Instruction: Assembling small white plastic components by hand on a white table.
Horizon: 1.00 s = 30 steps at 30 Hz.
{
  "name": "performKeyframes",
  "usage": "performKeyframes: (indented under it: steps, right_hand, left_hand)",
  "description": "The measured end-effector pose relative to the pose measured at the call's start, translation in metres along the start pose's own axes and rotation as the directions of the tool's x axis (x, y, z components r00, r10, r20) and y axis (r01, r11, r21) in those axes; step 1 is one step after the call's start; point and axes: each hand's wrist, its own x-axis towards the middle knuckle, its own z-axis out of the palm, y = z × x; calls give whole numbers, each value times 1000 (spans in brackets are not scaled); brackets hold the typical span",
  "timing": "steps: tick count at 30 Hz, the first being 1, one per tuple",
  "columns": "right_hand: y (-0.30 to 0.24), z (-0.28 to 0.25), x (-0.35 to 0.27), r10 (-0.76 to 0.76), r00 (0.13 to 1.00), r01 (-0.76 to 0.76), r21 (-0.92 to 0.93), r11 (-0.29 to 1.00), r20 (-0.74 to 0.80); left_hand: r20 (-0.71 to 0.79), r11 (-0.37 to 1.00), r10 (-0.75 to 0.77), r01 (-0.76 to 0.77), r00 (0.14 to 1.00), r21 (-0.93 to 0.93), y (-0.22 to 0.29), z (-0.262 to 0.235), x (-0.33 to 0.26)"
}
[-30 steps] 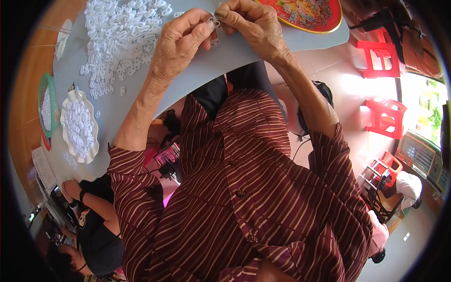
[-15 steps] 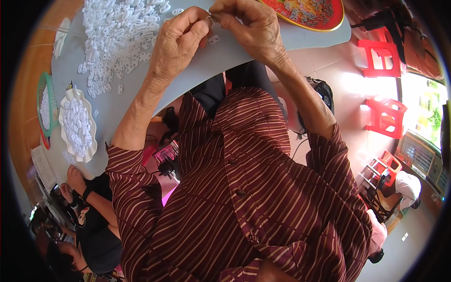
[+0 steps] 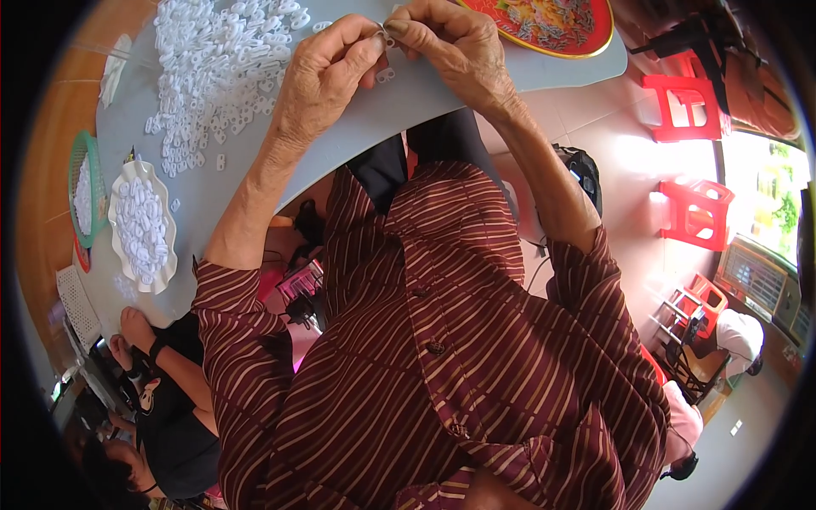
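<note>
One small white plastic piece is pinched in the fingertips of my left hand and right hand. I see white plastic pieces heaped left of them, a red tray right.

Held piece too small for detail, red tray cropped

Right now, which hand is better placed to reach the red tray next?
Probably the right hand, close beside the red tray; the left hand is farther off, nearer the white pieces.
</note>
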Motion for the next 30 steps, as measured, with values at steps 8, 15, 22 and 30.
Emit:
performKeyframes:
  steps: [8, 15, 22, 30]
  right_hand:
    - [0, 9, -1, -32, 995, 20, -124, 992, -96]
    - [-3, 3, 2, -4, 998, -1, -73, 997, -69]
    - [-9, 2, -1, -4, 997, -1, -63, 998, -81]
    - [-9, 8, -3, 46, 992, -51, -41, 998, -117]
  left_hand:
    - [-104, 990, 133, -128, 986, 53, 0, 9, 0]
    - [-135, 995, 92, -86, 987, 53, 1, 9, 2]
    - [-48, 999, -18, 16, 999, -40, 2, 1, 4]
    - [-59, 998, 2, -6, 998, -66, -1, 6, 4]
